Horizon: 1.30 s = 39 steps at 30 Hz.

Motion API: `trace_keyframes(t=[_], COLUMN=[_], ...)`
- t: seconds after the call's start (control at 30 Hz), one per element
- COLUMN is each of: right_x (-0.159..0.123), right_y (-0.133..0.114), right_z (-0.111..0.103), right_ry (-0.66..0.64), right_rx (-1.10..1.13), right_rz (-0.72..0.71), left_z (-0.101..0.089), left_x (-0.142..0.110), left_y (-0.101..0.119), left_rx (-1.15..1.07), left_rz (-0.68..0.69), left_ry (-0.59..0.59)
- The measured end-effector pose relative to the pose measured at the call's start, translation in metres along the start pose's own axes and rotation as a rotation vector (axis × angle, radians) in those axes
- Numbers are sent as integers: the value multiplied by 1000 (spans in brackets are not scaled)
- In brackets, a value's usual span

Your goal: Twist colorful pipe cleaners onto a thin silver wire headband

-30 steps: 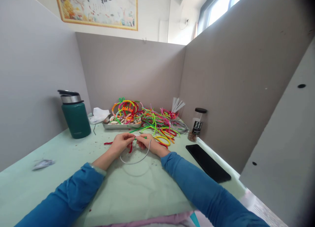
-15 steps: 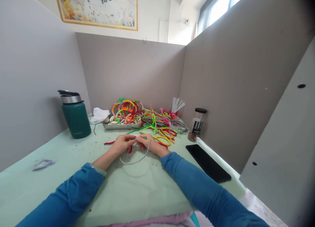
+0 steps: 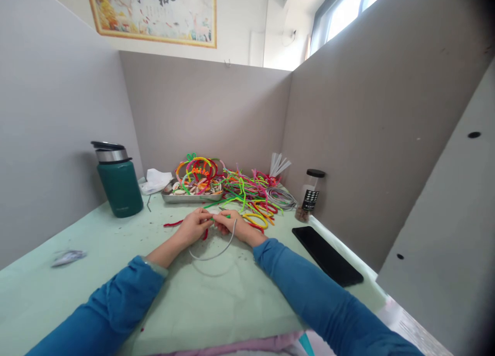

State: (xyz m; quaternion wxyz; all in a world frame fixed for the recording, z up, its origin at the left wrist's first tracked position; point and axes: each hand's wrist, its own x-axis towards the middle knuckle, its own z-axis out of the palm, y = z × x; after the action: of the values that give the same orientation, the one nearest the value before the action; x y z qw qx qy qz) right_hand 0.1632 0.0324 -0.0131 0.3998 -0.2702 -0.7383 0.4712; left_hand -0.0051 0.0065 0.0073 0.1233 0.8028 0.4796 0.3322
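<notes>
Both hands meet over the near middle of the table. My left hand [image 3: 195,225] is closed, its thumb and fingertips pinching at one end of a curved grey wire [image 3: 216,256]. My right hand [image 3: 234,226] is closed too, pinching a short green pipe cleaner [image 3: 227,216] where it meets the wire. The wire bows down toward me in an open loop between the hands. Fingers hide the exact joint. A dark pointed tip [image 3: 221,208] shows just beyond my right fingers; what it belongs to is hidden. A red pipe cleaner [image 3: 173,224] lies behind my left hand.
A metal tray [image 3: 193,198] holds small pieces and colourful pipe-cleaner hoops [image 3: 197,163]. Beside it are heaped pipe cleaners [image 3: 247,186] and a grey wire coil [image 3: 281,199]. A green bottle [image 3: 119,188] stands left; a jar [image 3: 310,196] and black phone [image 3: 327,255] are right.
My left fingers have shifted very slightly, and the wire's loop has turned a little. My right hand stays in place.
</notes>
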Motion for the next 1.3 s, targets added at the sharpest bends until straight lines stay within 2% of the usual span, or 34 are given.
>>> trace_keyframes(t=[0.3, 0.63, 0.9, 1.0, 1.17, 1.3], right_x=[1, 0, -1, -2, -3, -2], right_y=[2, 0, -5, -6, -6, -5], right_z=[0, 1, 1, 1, 1, 2], right_ry=[9, 12, 21, 17, 20, 23], right_rx=[-1, -16, 1, 13, 23, 13], right_rz=[9, 9, 33, 29, 29, 36], left_z=[1, 1, 0, 0, 2, 2], left_x=[-1, -1, -1, -2, -2, -2], left_y=[1, -1, 1, 1, -2, -1], left_rx=[52, 3, -27, -56, -87, -149], left_rz=[35, 77, 83, 56, -108, -137], left_ry=[0, -34, -8, 14, 71, 68])
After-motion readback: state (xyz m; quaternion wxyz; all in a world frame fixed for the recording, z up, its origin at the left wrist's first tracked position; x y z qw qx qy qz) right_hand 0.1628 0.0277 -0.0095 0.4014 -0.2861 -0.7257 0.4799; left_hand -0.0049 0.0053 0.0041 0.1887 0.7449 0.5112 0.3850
